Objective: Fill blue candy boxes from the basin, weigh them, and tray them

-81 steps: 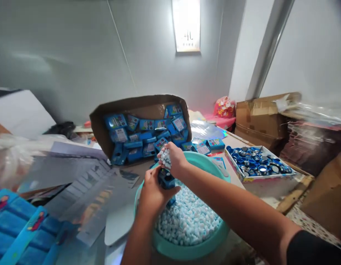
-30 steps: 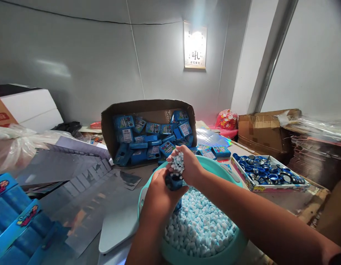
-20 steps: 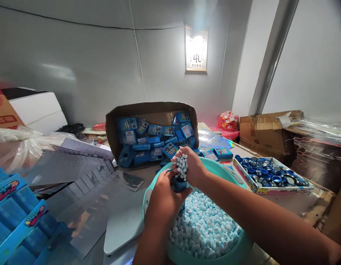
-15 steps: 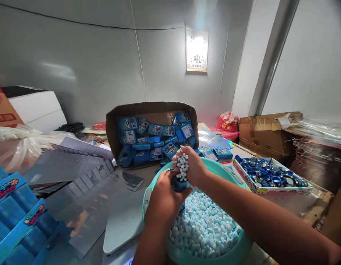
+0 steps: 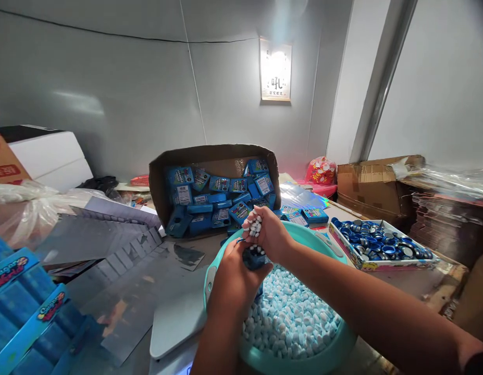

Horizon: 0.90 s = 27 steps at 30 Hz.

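My left hand [image 5: 241, 273] is wrapped round a dark blue bottle [image 5: 254, 259], its mouth tilted up over the basin. Just above that mouth, my right hand [image 5: 270, 234] is cupped, with a small heap of white candies [image 5: 256, 226] in the palm. Some candies lie at the bottle's opening. Below both hands, a turquoise basin [image 5: 321, 242] holds a mass of white and pale blue candies [image 5: 294, 317]. Most of the bottle's body is hidden behind my left hand.
A cardboard box [image 5: 213, 151] of blue packets lies open behind the basin. To the right, a shallow tray [image 5: 397, 266] holds blue caps. A pale flat scale [image 5: 174, 325] sits left of the basin. Blue display boxes [image 5: 26, 312] stand at far left.
The heap of candies in my right palm has shrunk, with candies going down into the bottle's mouth. Both hands stay nearly in place.
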Tool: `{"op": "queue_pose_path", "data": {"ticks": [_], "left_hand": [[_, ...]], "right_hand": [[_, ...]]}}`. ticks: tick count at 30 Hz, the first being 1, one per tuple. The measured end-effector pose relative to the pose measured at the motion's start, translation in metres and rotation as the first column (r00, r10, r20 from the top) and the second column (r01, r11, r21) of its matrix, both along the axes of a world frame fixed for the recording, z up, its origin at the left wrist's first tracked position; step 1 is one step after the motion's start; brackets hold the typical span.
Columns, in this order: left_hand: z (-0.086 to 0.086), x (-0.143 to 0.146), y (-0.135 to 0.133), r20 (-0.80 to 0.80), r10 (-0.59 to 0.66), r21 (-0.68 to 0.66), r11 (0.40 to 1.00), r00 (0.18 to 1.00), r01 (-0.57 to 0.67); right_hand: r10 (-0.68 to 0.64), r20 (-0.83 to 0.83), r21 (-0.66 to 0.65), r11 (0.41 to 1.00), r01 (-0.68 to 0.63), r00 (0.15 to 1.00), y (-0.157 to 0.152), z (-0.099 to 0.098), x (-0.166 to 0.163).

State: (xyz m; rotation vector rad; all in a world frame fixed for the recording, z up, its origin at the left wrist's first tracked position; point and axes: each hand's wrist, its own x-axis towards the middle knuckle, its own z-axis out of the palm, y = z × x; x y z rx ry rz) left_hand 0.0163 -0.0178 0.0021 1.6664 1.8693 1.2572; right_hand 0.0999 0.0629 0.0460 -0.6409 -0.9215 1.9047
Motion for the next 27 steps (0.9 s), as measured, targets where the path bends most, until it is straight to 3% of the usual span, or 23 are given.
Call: {"op": "queue_pose_path", "data": {"ticks": [27], "left_hand": [[-0.017, -0.011, 0.013, -0.073, -0.027, 0.031, 0.999, 0.997, 0.03]], "right_hand": [[-0.065, -0.047, -0.036, 0.997, 0.063, 0.997, -0.003, 0.004, 0.0]]}}
